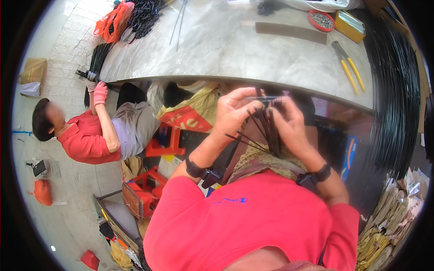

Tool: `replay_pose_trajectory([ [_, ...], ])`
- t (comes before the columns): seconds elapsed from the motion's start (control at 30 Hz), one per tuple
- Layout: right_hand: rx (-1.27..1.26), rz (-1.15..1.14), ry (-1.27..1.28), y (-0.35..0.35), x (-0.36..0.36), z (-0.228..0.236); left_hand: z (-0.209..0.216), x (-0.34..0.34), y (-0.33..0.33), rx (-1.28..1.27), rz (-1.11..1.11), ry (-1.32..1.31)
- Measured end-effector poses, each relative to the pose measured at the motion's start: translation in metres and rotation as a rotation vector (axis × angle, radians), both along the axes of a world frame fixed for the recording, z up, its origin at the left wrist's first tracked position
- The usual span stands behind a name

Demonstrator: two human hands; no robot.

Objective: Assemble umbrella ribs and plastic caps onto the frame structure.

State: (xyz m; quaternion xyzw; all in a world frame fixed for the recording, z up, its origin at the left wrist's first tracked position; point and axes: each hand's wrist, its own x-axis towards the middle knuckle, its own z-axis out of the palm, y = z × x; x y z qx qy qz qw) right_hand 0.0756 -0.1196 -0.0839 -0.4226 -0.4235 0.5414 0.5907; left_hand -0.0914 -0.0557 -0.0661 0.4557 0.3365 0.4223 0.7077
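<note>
Both my hands meet in front of my lap, just below the near table edge. My left hand (237,112) is closed, thumb and fingers pinched at the upper end of a bundle of dark thin rods (273,135). Around the bundle's other side closes my right hand (290,123). Several rods fan out toward the lower left, and the lower ends rest near a patterned cloth (264,158) on my lap. Between the fingertips of both hands runs a thin, clear bluish strip (266,98). Fingers partly hide where the strip meets the rods.
On the grey marbled table (217,49) lie yellow-handled pliers (349,67), a flat grey bar (290,32), a red bowl of small metal pieces (322,21) and a yellow tin (350,26). Long black strands (393,90) hang at right. A gloved co-worker (92,140) sits left, near red stools (165,142).
</note>
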Motion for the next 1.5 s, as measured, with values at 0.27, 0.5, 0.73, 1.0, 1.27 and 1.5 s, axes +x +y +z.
replay_pose_trajectory([
  [0.27, 0.083, -0.056, -0.101, 0.001, -0.008, 0.002, 0.010, 0.002, -0.007, 0.007, 0.048, 0.006],
  [0.5, 0.097, -0.085, -0.235, 0.003, -0.007, 0.004, 0.003, -0.004, -0.004, -0.028, 0.022, -0.032],
  [0.73, -0.077, 0.020, 0.028, 0.004, -0.003, 0.003, -0.012, -0.006, 0.005, -0.023, -0.110, -0.118],
  [1.0, -0.082, 0.014, 0.123, 0.007, 0.001, -0.002, -0.006, -0.005, 0.014, -0.044, -0.186, -0.161],
  [1.27, -0.056, -0.007, 0.135, 0.002, -0.004, -0.006, -0.007, -0.008, 0.015, -0.008, -0.155, -0.136],
  [1.5, -0.059, -0.003, 0.090, 0.003, -0.003, -0.006, -0.010, -0.010, 0.017, -0.052, -0.159, -0.164],
])
